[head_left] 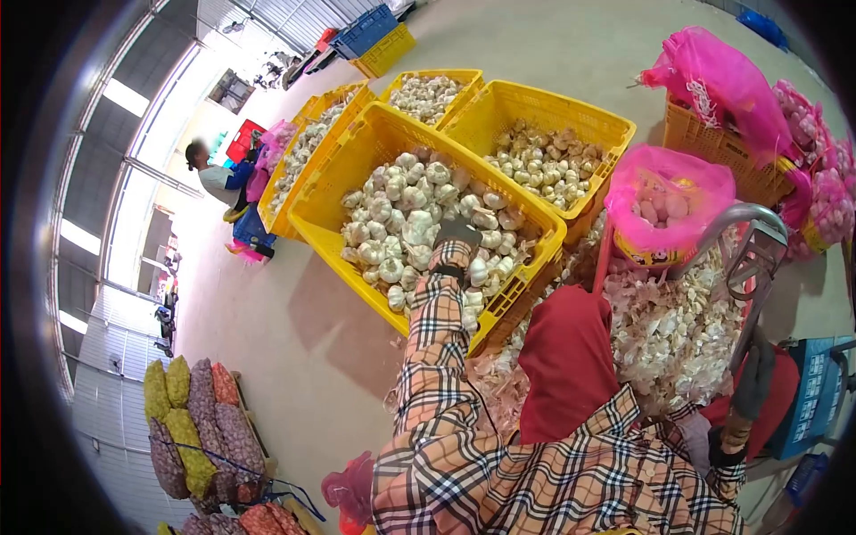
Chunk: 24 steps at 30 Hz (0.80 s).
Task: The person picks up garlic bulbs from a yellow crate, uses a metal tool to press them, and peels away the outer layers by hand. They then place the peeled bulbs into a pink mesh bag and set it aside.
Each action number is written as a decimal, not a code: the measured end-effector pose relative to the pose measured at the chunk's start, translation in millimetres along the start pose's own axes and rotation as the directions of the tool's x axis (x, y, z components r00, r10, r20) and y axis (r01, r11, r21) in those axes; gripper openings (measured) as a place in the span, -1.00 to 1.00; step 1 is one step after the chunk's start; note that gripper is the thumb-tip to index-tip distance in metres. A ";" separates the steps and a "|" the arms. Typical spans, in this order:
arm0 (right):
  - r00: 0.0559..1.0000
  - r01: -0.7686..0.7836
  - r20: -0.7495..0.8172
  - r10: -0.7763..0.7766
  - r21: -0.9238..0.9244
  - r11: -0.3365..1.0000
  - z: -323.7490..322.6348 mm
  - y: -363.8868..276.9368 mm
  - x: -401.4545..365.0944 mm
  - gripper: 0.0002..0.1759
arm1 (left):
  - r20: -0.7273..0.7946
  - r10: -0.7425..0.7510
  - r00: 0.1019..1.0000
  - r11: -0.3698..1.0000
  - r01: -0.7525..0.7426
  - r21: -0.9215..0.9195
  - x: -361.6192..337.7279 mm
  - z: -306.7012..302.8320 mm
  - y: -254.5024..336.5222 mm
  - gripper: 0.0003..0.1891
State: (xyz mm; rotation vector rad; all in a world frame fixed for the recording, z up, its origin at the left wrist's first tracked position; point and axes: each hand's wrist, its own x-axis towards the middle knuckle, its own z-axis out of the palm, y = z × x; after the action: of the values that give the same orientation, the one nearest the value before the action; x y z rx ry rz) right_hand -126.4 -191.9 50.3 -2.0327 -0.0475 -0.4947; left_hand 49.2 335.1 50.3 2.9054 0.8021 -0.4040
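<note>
My left hand [459, 233], in a dark glove, reaches into a yellow crate [349, 278] of whole garlic bulbs [390, 207]. Its fingers are down among the bulbs, so their grip is hidden. At the right, my right hand [756, 382], also dark-gloved, is closed at the lower end of a metal lever handle [745, 343]. The lever belongs to a bent steel-tube cutter-like device [753, 254] standing over a heap of garlic skins and stalk scraps [678, 334]. Beside it, a bucket lined with a pink mesh bag [673, 192] holds peeled-looking bulbs.
More yellow crates of garlic [544, 107] stand beyond. Filled pink mesh bags [825, 192] sit at the right, near a blue crate [807, 392]. Stacked mesh sacks [201, 428] are at lower left. Another person [218, 178] works behind the crates. My red-trousered knee [566, 357] is close by.
</note>
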 end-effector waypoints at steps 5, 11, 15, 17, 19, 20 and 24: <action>0.998 -0.056 0.017 0.056 0.010 0.998 -0.7 -1.3 -1.8 -0.65 | -0.032 -0.090 0.995 0.991 0.086 -0.101 -21.6 0.2 -6.0 -0.47; 0.985 -0.165 -0.027 0.170 0.116 0.979 5.2 30.4 0.7 -0.65 | 0.050 0.276 0.960 0.947 -0.281 0.158 49.4 -49.3 6.3 -0.41; 0.972 -0.234 -0.006 0.234 0.035 0.972 -3.6 34.0 0.1 -0.63 | -0.626 0.282 0.727 0.784 -0.551 -0.286 90.8 -57.5 -34.4 -0.68; 0.973 -0.226 -0.028 0.228 0.065 0.972 1.7 24.1 -2.4 -0.62 | -0.484 0.012 0.875 0.910 -0.210 -0.357 39.6 -90.4 -33.6 -0.71; 0.971 -0.232 -0.029 0.236 0.097 0.968 8.1 18.1 -5.9 -0.61 | -0.489 0.140 0.861 0.949 -0.257 -0.182 87.5 -54.1 -83.9 -0.67; 0.977 -0.209 -0.037 0.209 0.022 0.978 10.0 15.9 -4.6 -0.60 | -0.422 0.136 0.896 0.966 -0.214 -0.143 83.9 -42.7 -89.8 -0.67; 0.977 -0.208 -0.036 0.208 0.014 0.978 9.9 38.5 -7.2 -0.57 | -0.189 0.083 0.978 0.996 -0.078 0.035 61.5 -18.6 -106.8 -0.66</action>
State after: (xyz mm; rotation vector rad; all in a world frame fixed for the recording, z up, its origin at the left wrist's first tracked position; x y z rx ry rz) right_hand -120.7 -201.4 11.4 -1.9908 0.1840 -0.3991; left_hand 49.1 459.7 48.2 3.0243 0.7033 -0.1309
